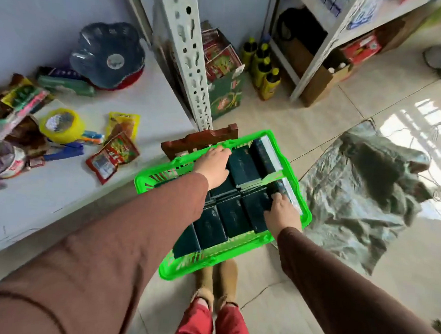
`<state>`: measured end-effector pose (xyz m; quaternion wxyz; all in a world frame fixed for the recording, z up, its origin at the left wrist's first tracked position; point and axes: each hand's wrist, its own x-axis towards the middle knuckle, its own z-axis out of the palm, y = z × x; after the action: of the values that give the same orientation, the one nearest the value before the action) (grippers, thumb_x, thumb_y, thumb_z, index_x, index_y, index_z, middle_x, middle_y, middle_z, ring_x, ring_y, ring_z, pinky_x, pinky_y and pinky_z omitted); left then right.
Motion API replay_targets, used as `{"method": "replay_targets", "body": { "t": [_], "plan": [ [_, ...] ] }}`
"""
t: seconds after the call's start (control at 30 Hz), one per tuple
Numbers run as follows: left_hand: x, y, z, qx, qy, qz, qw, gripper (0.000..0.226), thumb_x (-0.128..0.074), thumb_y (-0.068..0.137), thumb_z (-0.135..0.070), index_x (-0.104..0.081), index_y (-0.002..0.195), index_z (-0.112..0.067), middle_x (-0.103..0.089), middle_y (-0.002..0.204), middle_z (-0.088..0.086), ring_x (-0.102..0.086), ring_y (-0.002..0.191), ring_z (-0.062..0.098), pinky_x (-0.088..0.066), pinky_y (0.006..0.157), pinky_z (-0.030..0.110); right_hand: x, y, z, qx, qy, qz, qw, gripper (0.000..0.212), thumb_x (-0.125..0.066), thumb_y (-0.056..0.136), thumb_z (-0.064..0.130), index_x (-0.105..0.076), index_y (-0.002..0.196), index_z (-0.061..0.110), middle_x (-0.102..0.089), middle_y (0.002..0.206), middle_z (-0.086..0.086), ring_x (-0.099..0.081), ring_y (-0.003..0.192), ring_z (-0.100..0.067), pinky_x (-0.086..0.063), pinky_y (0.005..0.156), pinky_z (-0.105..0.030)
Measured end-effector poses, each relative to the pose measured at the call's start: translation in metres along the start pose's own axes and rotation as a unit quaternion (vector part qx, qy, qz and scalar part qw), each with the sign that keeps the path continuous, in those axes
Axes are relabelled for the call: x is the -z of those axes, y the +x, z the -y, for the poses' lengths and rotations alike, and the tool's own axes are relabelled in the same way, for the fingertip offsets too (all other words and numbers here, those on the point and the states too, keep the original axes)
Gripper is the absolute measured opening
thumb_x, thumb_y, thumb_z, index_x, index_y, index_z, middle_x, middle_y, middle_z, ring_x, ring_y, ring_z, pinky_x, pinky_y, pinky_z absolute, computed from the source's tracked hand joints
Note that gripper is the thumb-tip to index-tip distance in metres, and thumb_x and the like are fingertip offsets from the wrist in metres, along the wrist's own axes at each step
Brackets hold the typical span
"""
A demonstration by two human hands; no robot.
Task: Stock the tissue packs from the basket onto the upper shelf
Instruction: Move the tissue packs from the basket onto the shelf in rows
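The single head-worn camera is looking steeply down, close over the bright green plastic basket (235, 249); edges are bowing, probably from its wide lens.

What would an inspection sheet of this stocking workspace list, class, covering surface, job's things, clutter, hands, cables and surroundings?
Surface: white shelf, left of the basket.
Job's things: green basket holding dark tissue packs in rows.
Clutter: snack packets, yellow tape roll, blue bowl on the shelf.
Hands: left hand and right hand both on packs in the basket; grip unclear.
Cables: nothing seen.
Surroundings: tiled floor, crumpled plastic sheet, yellow bottles, cardboard boxes.
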<state>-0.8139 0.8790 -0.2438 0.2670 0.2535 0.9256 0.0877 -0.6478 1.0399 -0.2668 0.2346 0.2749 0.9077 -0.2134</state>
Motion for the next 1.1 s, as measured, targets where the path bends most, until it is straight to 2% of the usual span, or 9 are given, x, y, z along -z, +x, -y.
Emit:
{"method": "replay_targets", "body": {
  "t": [0.1,0.23,0.3,0.4,0.57,0.67,0.77,0.97,1.1],
  "plan": [
    [-0.019,0.042,-0.008,-0.052,0.081,-0.027,0.995,0.053,-0.061,0.087,-0.004,-0.044,0.136,-0.013,-0.046,0.134,0.008,-0.043,0.129,0.030,-0.043,0.103,0.045,-0.031,0.014,-0.003,-0.025,-0.039,-0.004,0.999,0.041,-0.053,0.089,0.016,-0.041,0.128,0.009,-0.051,0.120,-0.012,-0.057,0.111,-0.033,-0.050,0.084,-0.041],
    [-0.042,0.079,-0.012,-0.154,0.191,-0.024,0.969,0.076,-0.055,0.075,0.016,-0.033,0.141,-0.016,-0.036,0.141,0.008,-0.040,0.129,0.030,-0.045,0.098,0.046,-0.066,0.026,0.000,-0.023,-0.138,-0.029,0.990,0.082,-0.070,0.078,0.026,-0.032,0.146,0.000,-0.053,0.111,-0.014,-0.053,0.094,-0.030,-0.047,0.082,-0.037],
    [-0.050,0.089,-0.011,-0.180,0.227,-0.013,0.957,0.088,-0.060,0.069,0.016,-0.027,0.144,-0.016,-0.029,0.148,0.009,-0.038,0.133,0.032,-0.043,0.101,0.048,-0.076,0.029,-0.002,-0.031,-0.166,-0.039,0.985,0.094,-0.076,0.071,0.031,-0.031,0.147,-0.003,-0.055,0.102,-0.015,-0.049,0.086,-0.029,-0.042,0.081,-0.037],
    [-0.055,0.090,-0.010,-0.186,0.269,0.026,0.945,0.098,-0.073,0.071,0.003,-0.017,0.149,-0.014,-0.021,0.152,0.010,-0.030,0.139,0.031,-0.039,0.106,0.046,-0.076,0.031,-0.005,-0.044,-0.141,-0.016,0.989,0.116,-0.080,0.065,0.049,-0.016,0.152,0.005,-0.051,0.115,-0.011,-0.046,0.102,-0.027,-0.040,0.088,-0.036],
    [-0.053,0.085,-0.011,-0.161,0.332,0.013,0.929,0.092,-0.072,0.077,-0.003,-0.017,0.151,-0.006,-0.024,0.150,0.015,-0.029,0.135,0.033,-0.035,0.106,0.042,-0.065,0.033,-0.005,-0.031,-0.128,-0.028,0.991,0.085,-0.077,0.064,0.060,-0.043,0.126,0.013,-0.044,0.122,-0.007,-0.041,0.114,-0.027,-0.041,0.093,-0.037],
    [-0.048,0.085,-0.008,-0.215,0.391,-0.033,0.894,0.052,-0.051,0.079,0.005,-0.043,0.130,-0.005,-0.037,0.135,0.013,-0.037,0.125,0.029,-0.037,0.097,0.037,-0.069,0.025,-0.006,-0.025,-0.094,-0.028,0.995,0.080,-0.079,0.064,0.055,-0.039,0.123,0.018,-0.046,0.120,-0.006,-0.049,0.110,-0.028,-0.044,0.090,-0.039],
    [-0.046,0.078,0.002,-0.253,0.418,-0.029,0.872,0.049,-0.046,0.080,0.003,-0.046,0.127,-0.008,-0.043,0.134,0.012,-0.041,0.123,0.029,-0.038,0.096,0.037,-0.074,0.015,-0.015,-0.008,-0.105,0.020,0.994,0.089,-0.075,0.070,0.051,-0.024,0.138,0.025,-0.054,0.117,-0.006,-0.061,0.104,-0.029,-0.042,0.088,-0.041],
    [-0.038,0.022,0.047,-0.054,0.098,0.000,0.994,0.057,-0.078,0.075,-0.025,-0.046,0.121,-0.017,-0.059,0.116,0.006,-0.060,0.106,0.031,-0.049,0.080,0.040,-0.049,0.008,-0.021,0.009,0.089,0.040,0.995,0.061,-0.073,0.076,0.032,-0.034,0.120,0.020,-0.062,0.116,-0.001,-0.063,0.099,-0.029,-0.043,0.075,-0.035],
    [-0.009,-0.053,0.088,0.083,-0.165,-0.079,0.980,0.055,-0.086,0.068,-0.034,-0.051,0.105,-0.016,-0.058,0.105,0.004,-0.058,0.092,0.026,-0.043,0.071,0.034,0.007,-0.009,0.006,0.071,0.189,0.035,0.979,0.056,-0.080,0.073,0.034,-0.041,0.110,0.020,-0.061,0.104,0.006,-0.060,0.090,-0.021,-0.043,0.072,-0.031]
  ]
}}
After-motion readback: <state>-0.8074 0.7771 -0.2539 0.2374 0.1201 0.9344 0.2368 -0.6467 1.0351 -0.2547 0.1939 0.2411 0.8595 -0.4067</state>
